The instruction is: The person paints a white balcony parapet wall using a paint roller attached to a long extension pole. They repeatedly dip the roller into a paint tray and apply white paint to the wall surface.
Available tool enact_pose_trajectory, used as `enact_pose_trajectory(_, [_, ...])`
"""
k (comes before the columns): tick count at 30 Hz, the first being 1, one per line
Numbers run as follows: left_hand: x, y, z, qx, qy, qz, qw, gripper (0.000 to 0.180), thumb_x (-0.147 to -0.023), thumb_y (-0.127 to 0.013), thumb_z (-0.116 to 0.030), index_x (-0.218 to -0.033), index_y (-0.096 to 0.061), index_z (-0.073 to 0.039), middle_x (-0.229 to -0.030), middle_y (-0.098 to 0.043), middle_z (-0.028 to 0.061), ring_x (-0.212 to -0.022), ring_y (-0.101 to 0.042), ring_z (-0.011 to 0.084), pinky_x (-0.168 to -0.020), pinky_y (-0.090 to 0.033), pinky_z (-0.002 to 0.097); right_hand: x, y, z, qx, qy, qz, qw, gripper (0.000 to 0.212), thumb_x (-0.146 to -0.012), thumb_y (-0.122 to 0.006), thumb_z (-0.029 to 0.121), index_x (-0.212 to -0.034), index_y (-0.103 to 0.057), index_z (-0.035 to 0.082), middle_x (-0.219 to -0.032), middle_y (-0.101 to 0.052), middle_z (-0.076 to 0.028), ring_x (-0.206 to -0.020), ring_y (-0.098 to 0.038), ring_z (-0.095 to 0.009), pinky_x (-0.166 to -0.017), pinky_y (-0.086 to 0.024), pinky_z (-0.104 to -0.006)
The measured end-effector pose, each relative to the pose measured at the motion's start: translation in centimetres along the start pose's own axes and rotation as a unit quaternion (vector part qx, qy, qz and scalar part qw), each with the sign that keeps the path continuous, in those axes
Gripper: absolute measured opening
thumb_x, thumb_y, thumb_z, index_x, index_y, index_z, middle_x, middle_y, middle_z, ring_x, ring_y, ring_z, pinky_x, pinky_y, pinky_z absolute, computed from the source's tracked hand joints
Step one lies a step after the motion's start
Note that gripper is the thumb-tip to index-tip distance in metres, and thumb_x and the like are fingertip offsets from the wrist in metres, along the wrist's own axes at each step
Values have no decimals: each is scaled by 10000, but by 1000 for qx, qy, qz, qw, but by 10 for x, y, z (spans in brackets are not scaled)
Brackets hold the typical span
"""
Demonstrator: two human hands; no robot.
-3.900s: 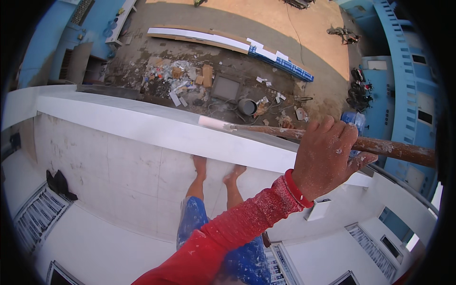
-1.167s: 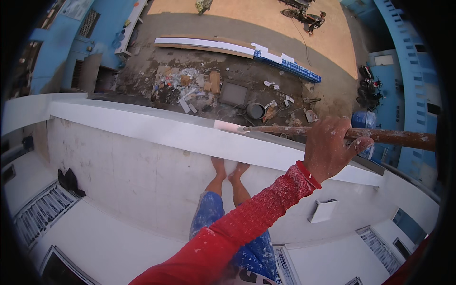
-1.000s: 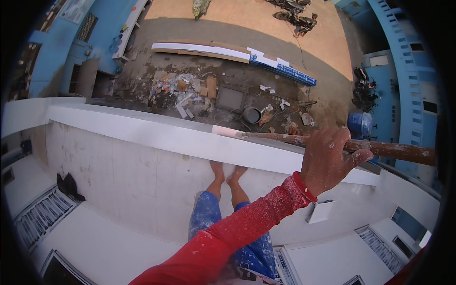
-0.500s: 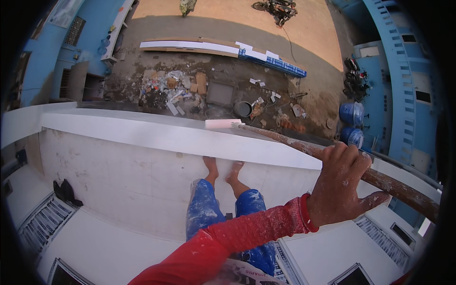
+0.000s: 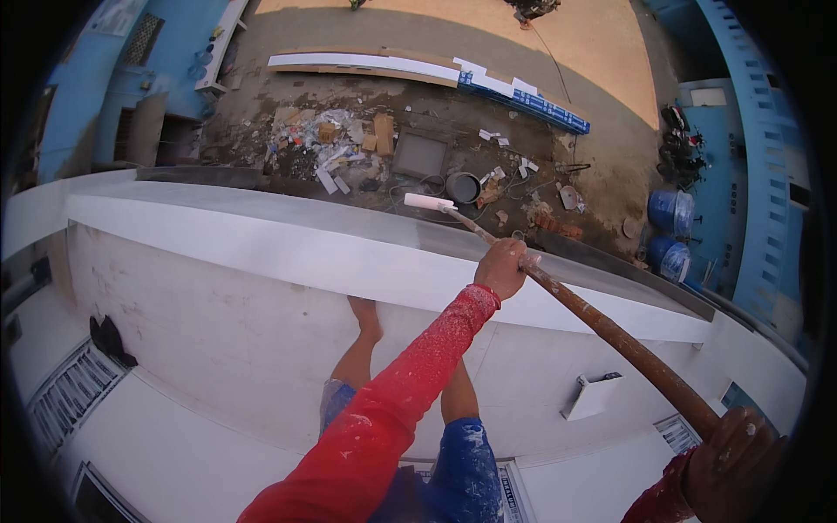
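My left hand point(image 5: 500, 268), in a paint-flecked red sleeve, is closed round a long brown pole, near its far end. Lower right, my right hand point(image 5: 737, 462) grips the near part of the same paint roller pole point(image 5: 615, 338). At its far tip the pale pink paint roller point(image 5: 427, 201) extends out past the outer side of the white parapet point(image 5: 261, 248). Whether the roller touches the wall's outer face I cannot tell. Below my arms show my bare legs in paint-spattered blue shorts point(image 5: 462, 462), a foot close against the parapet.
Beyond the parapet lies a drop to a yard with rubbish point(image 5: 336, 144), a black bucket point(image 5: 463, 186) and long cartons point(image 5: 366, 68). Blue barrels point(image 5: 670, 213) stand at the right. A white box-like object point(image 5: 593, 395) and a black item point(image 5: 112, 340) are on my side.
My left hand has slid or shifted leftward and farther out along the pole. The roller has moved outward past the parapet, and my right hand has come into view. The view has shifted slightly.
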State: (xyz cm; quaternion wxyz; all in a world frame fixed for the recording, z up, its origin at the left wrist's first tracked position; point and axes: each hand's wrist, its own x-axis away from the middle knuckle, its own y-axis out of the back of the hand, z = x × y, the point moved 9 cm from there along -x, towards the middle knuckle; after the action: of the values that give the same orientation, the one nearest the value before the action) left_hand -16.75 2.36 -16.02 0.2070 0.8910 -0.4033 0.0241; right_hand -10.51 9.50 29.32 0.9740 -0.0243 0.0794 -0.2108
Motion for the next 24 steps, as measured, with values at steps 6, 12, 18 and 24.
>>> enact_pose_trajectory(6, [-8, -94, 138, -5, 60, 66, 996, 242, -912, -678, -252, -917, -581, -31, -975, -582, 151, -981, -587, 373, -861, -474, 450, 51, 37, -150, 29, -23, -58, 998, 334, -840, -545, 415, -673, -446, 144, -571, -434, -15, -566, -444, -201, -579, -393, -408])
enact_pose_trajectory(12, [-13, -134, 183, -18, 47, 87, 995, 264, -923, -666, -277, -902, -584, -26, -957, -584, 158, -945, -592, 383, -834, -474, 457, 57, 57, -196, 30, -20, -77, 996, 300, -856, -585, 328, -674, -448, 133, -565, -432, -29, -537, -444, -218, -579, -452, -432])
enact_pose_trajectory(18, [-18, -140, 188, -60, 77, 114, 989, 310, -901, -687, -336, -957, -612, -40, -1024, -620, 145, -1008, -609, 352, -887, -483, 429, 55, 77, -196, -21, -36, -21, 999, 289, -877, -592, 308, -712, -469, 105, -597, -450, -31, -560, -450, -223, -598, -437, -440])
enact_pose_trajectory(24, [-37, -136, 192, -85, 60, 151, 983, 326, -809, -742, -187, -1092, -625, -74, -1162, -629, 133, -1151, -576, 329, -985, -467, 416, 59, 121, -161, 290, -44, -107, 950, 243, -1003, -459, 229, -1101, -554, 28, -843, -604, -105, -746, -634, -185, -842, -530, -424])
